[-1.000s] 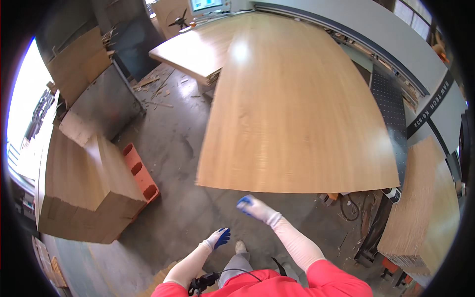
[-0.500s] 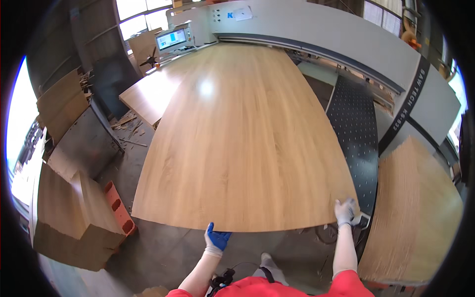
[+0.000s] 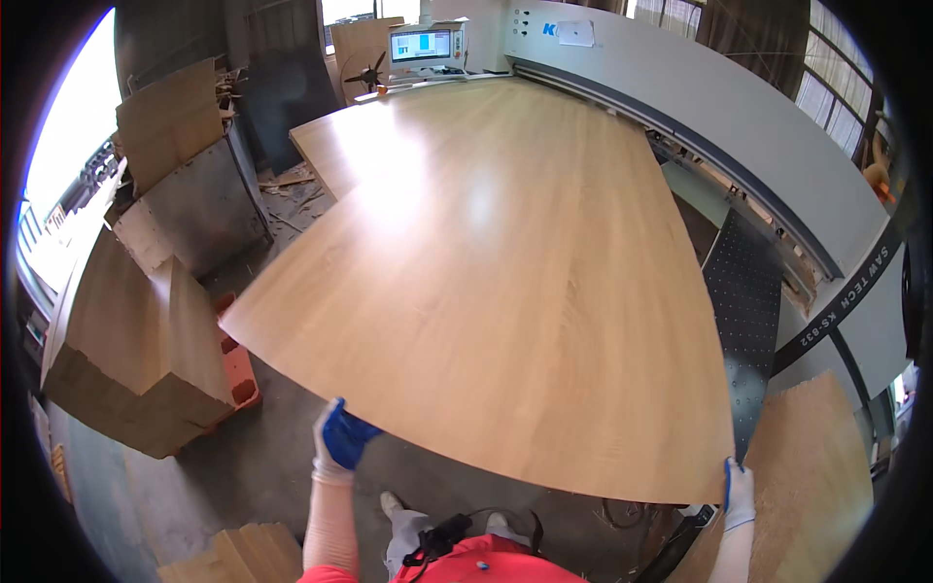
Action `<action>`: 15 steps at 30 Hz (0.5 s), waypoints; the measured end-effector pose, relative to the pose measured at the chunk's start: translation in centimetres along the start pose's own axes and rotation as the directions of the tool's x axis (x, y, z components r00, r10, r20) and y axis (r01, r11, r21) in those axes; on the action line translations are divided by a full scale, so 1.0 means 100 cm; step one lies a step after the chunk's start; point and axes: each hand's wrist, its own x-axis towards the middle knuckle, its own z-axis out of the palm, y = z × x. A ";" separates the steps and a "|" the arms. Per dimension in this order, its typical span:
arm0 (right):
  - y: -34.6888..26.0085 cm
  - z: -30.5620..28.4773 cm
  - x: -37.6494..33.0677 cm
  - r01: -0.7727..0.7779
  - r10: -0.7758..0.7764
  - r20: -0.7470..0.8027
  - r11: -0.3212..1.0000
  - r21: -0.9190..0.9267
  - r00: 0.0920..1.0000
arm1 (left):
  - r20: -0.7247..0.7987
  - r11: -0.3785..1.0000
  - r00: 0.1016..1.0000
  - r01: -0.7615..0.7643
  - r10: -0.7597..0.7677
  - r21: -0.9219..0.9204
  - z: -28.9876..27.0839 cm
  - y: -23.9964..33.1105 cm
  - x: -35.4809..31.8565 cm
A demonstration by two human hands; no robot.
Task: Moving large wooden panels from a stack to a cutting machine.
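A large wood-grain board (image 3: 505,291) stretches from my body toward the saw machine. My left hand (image 3: 345,437), in a white glove with a blue palm, holds its near edge from below, with the thumb up at the rim and the other fingers partly hidden. At the near right corner my right hand (image 3: 740,494), gloved the same way, grips the board's side edge; its fingertips are partly out of sight. The board's near left corner juts out toward a stack of cut boards (image 3: 146,350).
The long grey saw beam (image 3: 680,97) spans the far right, beside a black dotted table (image 3: 743,321). A monitor (image 3: 420,45) stands at the back. Another board stack (image 3: 812,476) lies right, an orange support (image 3: 239,374) left. Scraps (image 3: 292,185) litter the floor.
The board has swung so that its near left corner lies farther left. My right hand has moved from the board's top to its corner edge. My left hand has kept its hold; the view has turned.
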 end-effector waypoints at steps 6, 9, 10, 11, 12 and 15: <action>-0.097 0.228 -0.126 0.100 -0.117 0.050 0.962 0.255 0.992 | -0.231 0.959 0.951 -0.244 0.207 -0.144 -0.142 0.124 0.183; -0.128 0.364 -0.170 -0.092 0.065 0.483 0.995 0.034 0.873 | -0.194 0.862 0.893 -0.444 0.405 -0.245 -0.218 0.126 0.236; -0.102 0.428 -0.177 -0.095 -0.004 0.503 0.981 0.170 0.864 | -0.183 0.850 0.878 -0.475 0.442 -0.226 -0.204 0.101 0.249; -0.089 0.494 -0.180 -0.227 0.088 0.593 0.960 0.164 0.801 | -0.145 0.872 0.873 -0.480 0.465 -0.096 -0.211 0.092 0.255; -0.062 0.559 -0.174 -0.229 0.031 0.691 0.953 0.196 0.722 | -0.108 0.873 0.867 -0.486 0.487 0.039 -0.218 0.079 0.256; -0.140 0.638 -0.184 -0.290 -0.122 0.933 0.930 0.227 0.340 | -0.226 0.899 0.872 -0.406 0.435 0.164 -0.199 0.054 0.244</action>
